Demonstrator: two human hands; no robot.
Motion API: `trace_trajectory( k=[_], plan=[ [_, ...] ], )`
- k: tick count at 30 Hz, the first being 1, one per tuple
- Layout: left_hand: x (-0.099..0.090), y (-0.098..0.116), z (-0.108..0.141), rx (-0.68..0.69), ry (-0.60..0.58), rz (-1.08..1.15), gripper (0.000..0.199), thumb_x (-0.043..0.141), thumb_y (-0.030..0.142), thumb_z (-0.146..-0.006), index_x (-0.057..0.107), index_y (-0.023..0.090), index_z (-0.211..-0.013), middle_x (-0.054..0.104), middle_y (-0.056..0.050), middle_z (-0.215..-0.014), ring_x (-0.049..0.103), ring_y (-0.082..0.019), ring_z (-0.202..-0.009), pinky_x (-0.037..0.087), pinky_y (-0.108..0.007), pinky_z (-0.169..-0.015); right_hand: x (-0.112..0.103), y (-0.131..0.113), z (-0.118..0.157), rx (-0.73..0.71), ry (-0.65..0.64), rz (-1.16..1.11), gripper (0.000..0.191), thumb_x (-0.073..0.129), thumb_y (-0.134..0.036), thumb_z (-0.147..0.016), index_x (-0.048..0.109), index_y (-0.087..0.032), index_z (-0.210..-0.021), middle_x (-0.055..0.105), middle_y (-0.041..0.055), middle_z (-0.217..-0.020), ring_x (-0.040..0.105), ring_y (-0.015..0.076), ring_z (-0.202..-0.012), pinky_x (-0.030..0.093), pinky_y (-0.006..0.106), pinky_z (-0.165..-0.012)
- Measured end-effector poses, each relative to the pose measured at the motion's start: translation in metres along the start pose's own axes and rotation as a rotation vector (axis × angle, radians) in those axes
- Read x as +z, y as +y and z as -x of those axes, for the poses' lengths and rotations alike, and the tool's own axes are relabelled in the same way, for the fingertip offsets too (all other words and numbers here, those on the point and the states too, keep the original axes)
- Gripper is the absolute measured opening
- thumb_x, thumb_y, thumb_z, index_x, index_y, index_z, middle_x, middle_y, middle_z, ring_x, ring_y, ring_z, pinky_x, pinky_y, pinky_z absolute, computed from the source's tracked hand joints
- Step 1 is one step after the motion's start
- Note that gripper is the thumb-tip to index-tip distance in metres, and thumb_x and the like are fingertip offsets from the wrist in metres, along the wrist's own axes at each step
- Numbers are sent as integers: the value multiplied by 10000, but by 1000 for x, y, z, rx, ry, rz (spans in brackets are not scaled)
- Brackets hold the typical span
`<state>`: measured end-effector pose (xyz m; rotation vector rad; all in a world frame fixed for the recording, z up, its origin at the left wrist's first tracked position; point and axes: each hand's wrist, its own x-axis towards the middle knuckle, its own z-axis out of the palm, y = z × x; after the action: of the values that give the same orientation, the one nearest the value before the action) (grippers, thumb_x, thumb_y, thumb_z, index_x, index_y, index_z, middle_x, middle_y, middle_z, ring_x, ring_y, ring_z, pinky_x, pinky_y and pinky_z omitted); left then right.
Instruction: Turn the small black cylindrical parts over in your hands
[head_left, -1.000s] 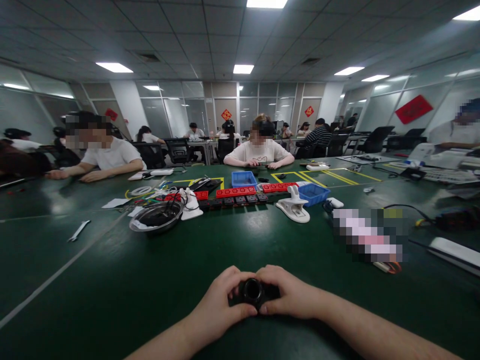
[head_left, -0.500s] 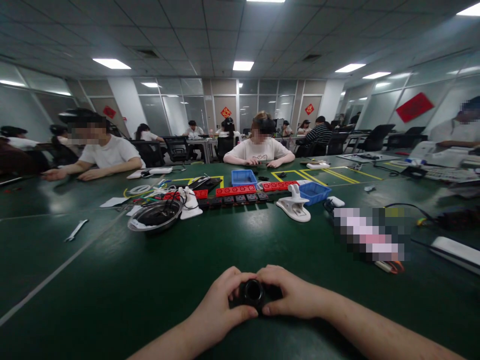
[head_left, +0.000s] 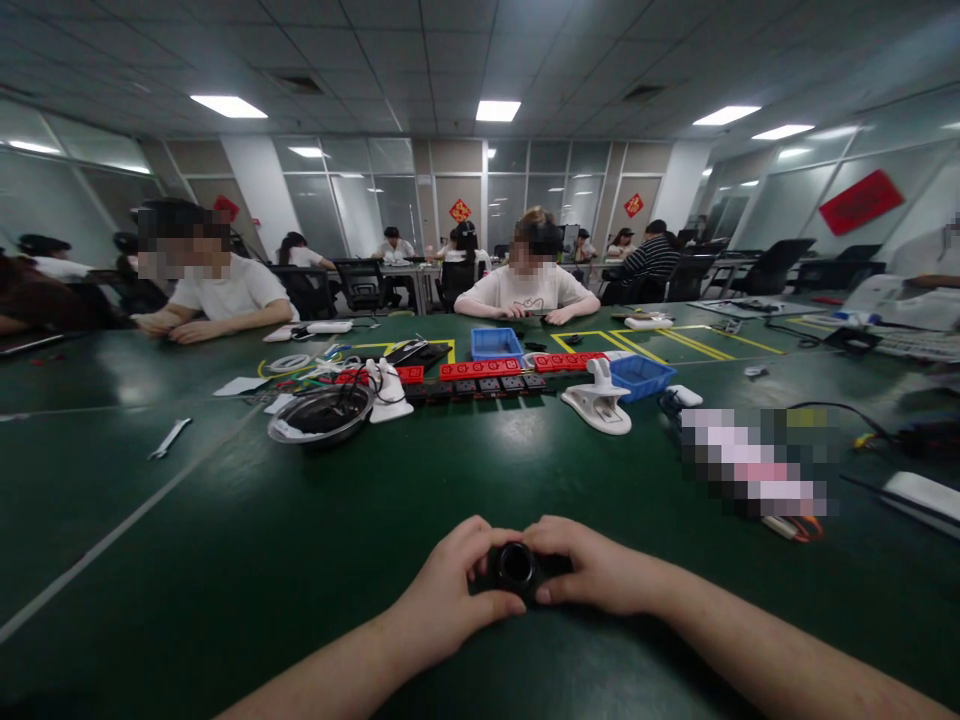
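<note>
Close to me at the near side of the green table is a black, round, hollow object [head_left: 517, 566] with a ring-like rim facing up; its exact kind does not show. My left hand [head_left: 466, 575] curls round its left side, thumb in front and fingers behind. From the other side my right hand [head_left: 581, 565] grips it the same way, its thumb at the front right. The thumbs nearly meet before it, and the fingertips come together at its far edge. Its lower part is hidden by my hands.
Across the green table [head_left: 450, 480] lie a metal bowl [head_left: 322, 432] with black contents, a white clip-on base [head_left: 600, 400], red socket strips [head_left: 480, 371], blue trays [head_left: 641, 375] and a wrench [head_left: 171, 438]. A blurred-out bundle [head_left: 750, 465] lies right. Co-workers sit opposite.
The whole view has shifted slightly, so the table things appear a little to the right. My hands keep the same hold on the black object. A co-worker at left has drawn their hands closer together.
</note>
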<state>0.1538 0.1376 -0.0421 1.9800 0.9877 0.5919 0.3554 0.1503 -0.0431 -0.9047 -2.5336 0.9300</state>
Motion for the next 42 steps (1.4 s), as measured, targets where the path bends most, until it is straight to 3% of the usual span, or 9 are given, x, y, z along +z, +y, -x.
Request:
trace_trajectory(
  k=[9,14,18,22,27,31,36,42],
  plan=[
    [0,1,-1,13,5,-10,401,645,264,-630,533,280,-1015,433,25,-807,430,-122,-689,342,-211,-585,2,2,-1,84,18,-17,280,638,-278,-649,567,-162,-893,521,-8,-783,465,138,-747,349,236,-660],
    [5,2,0,-15,80,-32,386,673,288,-590,557,245,-956,436,25,-771,426,-128,-668,340,-217,-575,7,2,-2,183,60,-53,317,677,-321,-580,533,-158,-811,484,-26,-742,457,116,-679,344,198,-567],
    [13,5,2,-100,216,-63,366,691,312,-550,556,184,-866,448,15,-773,426,-134,-650,344,-228,-564,19,-8,-8,288,176,150,376,666,-429,-547,485,-154,-729,491,-11,-699,446,126,-631,319,211,-522],
    [15,5,2,-101,289,-104,304,665,280,-580,539,174,-835,458,10,-770,431,-141,-659,344,-236,-575,31,-17,-13,341,269,387,373,625,-453,-575,499,-155,-760,523,27,-728,466,166,-671,333,263,-583],
    [5,0,1,1,153,-42,346,654,302,-607,555,201,-923,442,16,-769,422,-131,-660,344,-224,-581,22,-22,-7,244,207,244,537,655,-488,-529,510,-168,-935,528,42,-874,476,194,-793,356,293,-685],
    [-2,-1,2,47,-3,51,389,657,293,-614,555,238,-985,437,22,-790,424,-113,-651,338,-199,-557,8,-18,0,168,47,29,457,660,-374,-594,517,-201,-992,528,10,-919,472,178,-848,356,274,-720],
    [-2,3,4,63,6,64,357,658,240,-620,558,232,-962,466,10,-881,433,-121,-715,349,-204,-604,6,-12,0,151,18,35,334,667,-297,-606,562,-176,-900,547,-3,-851,479,163,-802,350,262,-707],
    [-1,3,3,27,-5,33,382,665,286,-616,553,250,-979,437,19,-812,431,-127,-703,346,-215,-602,7,-10,0,117,22,49,334,665,-300,-615,561,-179,-909,559,-5,-836,479,160,-792,342,261,-705]
  ],
)
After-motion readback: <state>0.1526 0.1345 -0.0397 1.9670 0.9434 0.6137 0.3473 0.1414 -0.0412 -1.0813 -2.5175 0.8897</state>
